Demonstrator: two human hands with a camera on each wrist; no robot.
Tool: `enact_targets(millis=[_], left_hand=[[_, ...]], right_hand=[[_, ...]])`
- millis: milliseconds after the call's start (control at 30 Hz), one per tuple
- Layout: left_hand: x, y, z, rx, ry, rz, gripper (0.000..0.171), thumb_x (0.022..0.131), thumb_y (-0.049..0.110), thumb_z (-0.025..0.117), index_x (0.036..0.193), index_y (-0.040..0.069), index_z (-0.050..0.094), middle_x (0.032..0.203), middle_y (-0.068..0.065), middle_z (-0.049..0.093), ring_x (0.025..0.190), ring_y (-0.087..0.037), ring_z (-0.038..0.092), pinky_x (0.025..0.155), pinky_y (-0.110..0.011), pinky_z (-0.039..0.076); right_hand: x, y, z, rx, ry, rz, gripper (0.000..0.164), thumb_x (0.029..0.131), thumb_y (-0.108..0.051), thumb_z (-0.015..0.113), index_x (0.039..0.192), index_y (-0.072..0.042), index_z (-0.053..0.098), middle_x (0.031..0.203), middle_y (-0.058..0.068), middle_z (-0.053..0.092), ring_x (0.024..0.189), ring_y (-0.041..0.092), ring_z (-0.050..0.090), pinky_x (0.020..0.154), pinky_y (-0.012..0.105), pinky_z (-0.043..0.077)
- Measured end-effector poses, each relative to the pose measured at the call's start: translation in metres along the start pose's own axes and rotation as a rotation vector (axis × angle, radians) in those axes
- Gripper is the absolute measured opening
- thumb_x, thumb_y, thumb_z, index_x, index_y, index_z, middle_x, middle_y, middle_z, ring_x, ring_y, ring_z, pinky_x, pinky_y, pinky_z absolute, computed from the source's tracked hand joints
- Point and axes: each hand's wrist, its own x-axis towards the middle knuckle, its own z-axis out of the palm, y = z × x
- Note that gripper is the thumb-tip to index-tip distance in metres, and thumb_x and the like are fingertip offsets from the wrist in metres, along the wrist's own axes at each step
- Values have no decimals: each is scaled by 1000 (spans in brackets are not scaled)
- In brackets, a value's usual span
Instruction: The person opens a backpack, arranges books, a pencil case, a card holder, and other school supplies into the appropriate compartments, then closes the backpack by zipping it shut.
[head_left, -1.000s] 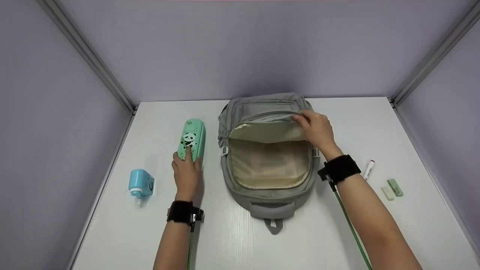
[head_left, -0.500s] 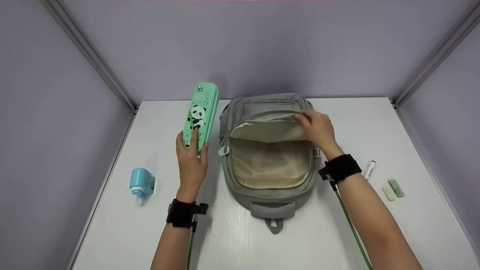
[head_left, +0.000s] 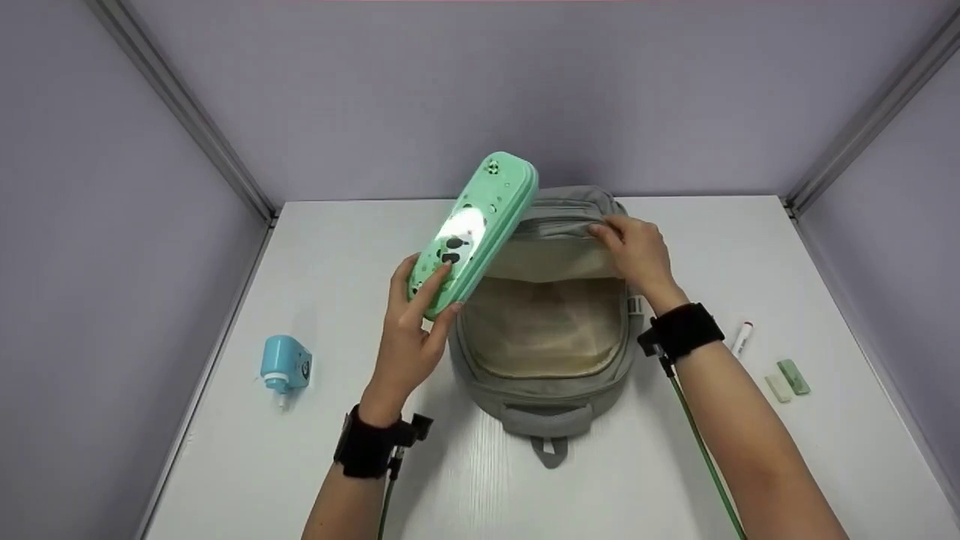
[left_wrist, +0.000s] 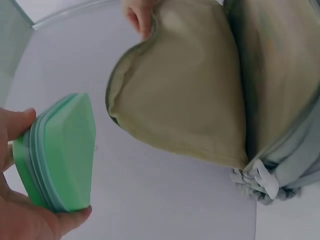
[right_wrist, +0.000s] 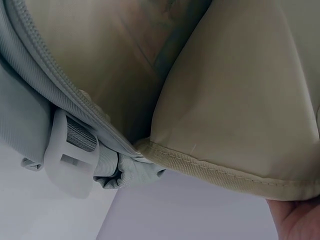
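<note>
My left hand (head_left: 411, 334) grips the lower end of a mint green pencil case (head_left: 476, 232) with a panda print, holding it tilted in the air over the left side of a grey backpack (head_left: 544, 409). In the left wrist view the case (left_wrist: 70, 150) sits between thumb and fingers, its end toward the camera. My right hand (head_left: 636, 251) pinches the edge of the backpack's front flap (head_left: 555, 259) and holds it raised. Beige lining (right_wrist: 235, 100) shows inside the open compartment in the right wrist view; only part of the right hand (right_wrist: 300, 220) appears there.
A light blue bottle-shaped item (head_left: 285, 362) with a white tip lies on the left of the white table (head_left: 225, 465). To the right are a white marker (head_left: 742, 340) with a red end and two small green blocks, one darker (head_left: 793, 376), one paler (head_left: 778, 388).
My left hand has lifted the pencil case off the table and carried it right, to above the backpack's left side, tilting it rightward. The right hand has stayed at the flap.
</note>
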Motion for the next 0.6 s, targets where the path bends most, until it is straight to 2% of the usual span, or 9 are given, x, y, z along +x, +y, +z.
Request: enact_targets(millis=[100,233,300,433,500,600], left_hand=[[-1,2,-1,-74,-87,29,49,92,14,71,139,12,56,147,-20,33,129,-29,41,98,-47,43],[-6,0,1,-168,-236,49,49,92,14,71,138,16,58,150,-15,33,130,-29,41,98,-48,42],[-9,-2,2,-225,-309,39,48,91,13,71,138,18,59,151,-12,34,130,-28,42,98,-46,42],[-14,-4,1,-298,-442,-4,45,93,18,70,136,21,61,151,-6,35,131,-24,41,99,-41,41],[-15,-5,0,-294,-497,-27,43,94,22,68,136,22,61,151,-4,35,132,-22,40,99,-41,41],[-18,-8,0,-270,-561,-58,42,95,29,67,136,25,61,150,-3,36,130,-19,41,98,-42,42]], right_hand=[[0,0,-1,1,-5,19,34,99,-39,57,88,-8,65,73,7,58,62,22,47,59,36,35],[-1,0,-2,6,-1,48,34,100,-35,58,104,-4,71,90,14,68,77,28,61,69,43,47],[-1,-1,-2,15,0,49,34,100,-34,58,110,-4,71,96,15,70,82,29,64,72,45,48],[-3,-1,-1,39,5,22,33,99,-37,58,100,-6,72,84,11,68,68,23,58,63,38,43],[-2,-1,-1,40,9,12,33,99,-38,58,95,-8,71,77,8,66,62,20,51,59,35,37],[-2,0,-1,43,5,-4,33,99,-38,58,95,-8,71,77,7,65,60,19,49,58,35,35]])
